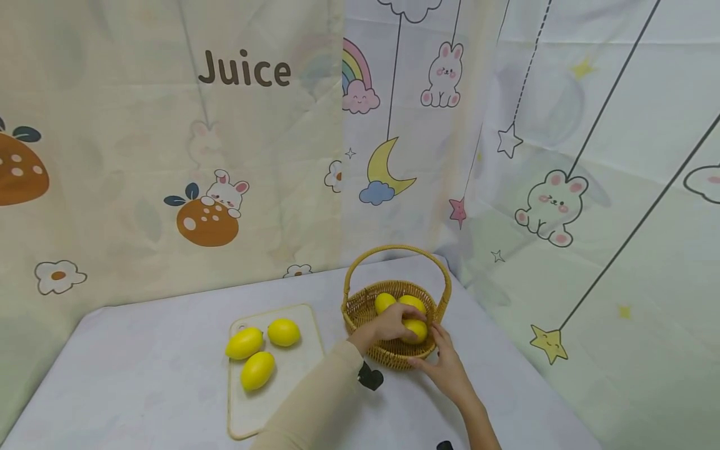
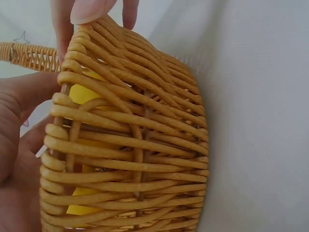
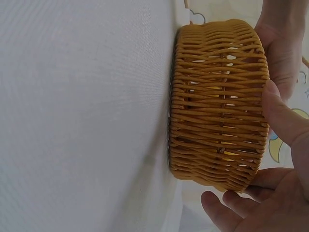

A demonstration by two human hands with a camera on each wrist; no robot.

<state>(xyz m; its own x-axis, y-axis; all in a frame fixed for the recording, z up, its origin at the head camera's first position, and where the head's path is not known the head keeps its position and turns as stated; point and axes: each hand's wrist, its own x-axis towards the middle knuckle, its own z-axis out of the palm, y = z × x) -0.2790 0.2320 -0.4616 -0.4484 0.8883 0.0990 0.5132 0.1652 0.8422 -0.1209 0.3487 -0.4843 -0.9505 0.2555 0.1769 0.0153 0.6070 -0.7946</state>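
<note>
A wicker basket [image 1: 394, 360] with a tall arched handle [image 1: 398, 247] stands on the table, lemons inside it. My left hand [image 1: 388, 323] reaches over the near rim, thumb and fingers curled round a lemon [image 1: 415, 332]. Behind that hand lie two more lemons, one at the left [image 1: 385, 302] and one at the right [image 1: 412, 303]. My right hand [image 1: 447, 367] grips the basket's right side, thumb at the front rim and fingers round the outer wall. In the right wrist view its thumb [image 3: 280, 108] lies on the rim. Woven strands partly hide the left hand [image 2: 19, 121] in the left wrist view.
Left of the basket lies a pale cutting board [image 1: 292, 381] with three lemons [image 1: 257, 371] on it. A dark heart-shaped piece [image 1: 371, 377] shows beside the left sleeve [image 1: 315, 400]. Printed curtains [image 1: 270, 156] hang behind and to the right of the white-covered table [image 1: 140, 375].
</note>
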